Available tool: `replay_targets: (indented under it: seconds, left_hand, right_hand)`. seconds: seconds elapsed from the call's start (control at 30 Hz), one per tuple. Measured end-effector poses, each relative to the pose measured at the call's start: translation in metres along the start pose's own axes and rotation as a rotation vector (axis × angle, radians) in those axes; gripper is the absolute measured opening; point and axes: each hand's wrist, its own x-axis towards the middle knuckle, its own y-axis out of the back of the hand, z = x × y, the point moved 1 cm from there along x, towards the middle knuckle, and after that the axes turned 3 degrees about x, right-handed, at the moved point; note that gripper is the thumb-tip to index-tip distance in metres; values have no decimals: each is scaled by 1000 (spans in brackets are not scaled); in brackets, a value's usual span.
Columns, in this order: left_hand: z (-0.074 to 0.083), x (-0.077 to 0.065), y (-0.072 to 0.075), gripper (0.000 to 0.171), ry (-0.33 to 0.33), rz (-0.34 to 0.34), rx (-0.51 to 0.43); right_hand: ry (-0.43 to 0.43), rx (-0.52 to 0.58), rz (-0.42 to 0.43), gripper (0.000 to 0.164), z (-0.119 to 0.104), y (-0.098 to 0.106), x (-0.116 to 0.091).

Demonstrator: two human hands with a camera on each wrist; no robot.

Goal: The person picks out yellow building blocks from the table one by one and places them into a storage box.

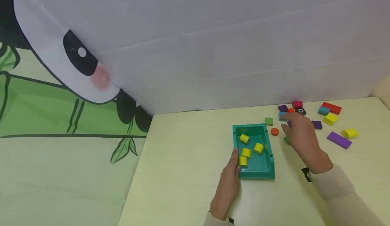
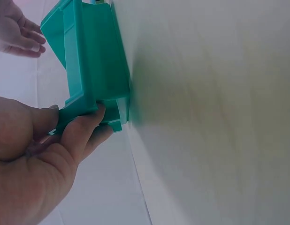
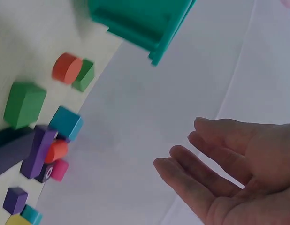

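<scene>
A teal plastic bin (image 1: 259, 166) stands on the table with several yellow cylinder blocks (image 1: 244, 138) inside. My left hand (image 1: 226, 183) holds the bin's left wall; in the left wrist view thumb and fingers pinch the rim of the bin (image 2: 103, 51). To the right of the bin my right hand (image 1: 303, 136) hovers over scattered blocks. Its fingers are loosely bent with nothing between them, as the right wrist view shows. Beneath or near it are a blue block (image 3: 66, 123), a green block (image 3: 25, 104), an orange cylinder (image 3: 67, 68) and a purple block (image 3: 38, 152).
Farther right lie a long purple block (image 1: 339, 140), a yellow cylinder (image 1: 349, 133), a yellow block (image 1: 330, 119), a blue cylinder (image 1: 323, 110) and a red block (image 1: 332, 108). A white sheet (image 1: 243, 49) hangs behind the table's back edge.
</scene>
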Motion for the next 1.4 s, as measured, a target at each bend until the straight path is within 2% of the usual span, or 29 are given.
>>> replay_targets:
  seconds: [0.3,0.43,0.6,0.93,1.4]
  left_hand:
    - [2,0,1,61,3,-6,-11]
    - [3,0,2,60,3,-5,-4]
    - [3,0,2,60,11,-9,-4]
    - [4,0,2,60,18,-12,-4]
    - [5,0,2,60,17,-9,5]
  right_hand:
    - [-64,-21,11,32,40,17,3]
    - [-37,-46,74,28,60,26,4]
    - [-46,-69,126,25,82,35,7]
    - [-138,-76,118,27,113,44,13]
    - [-168,-86,95,28,148,40,18]
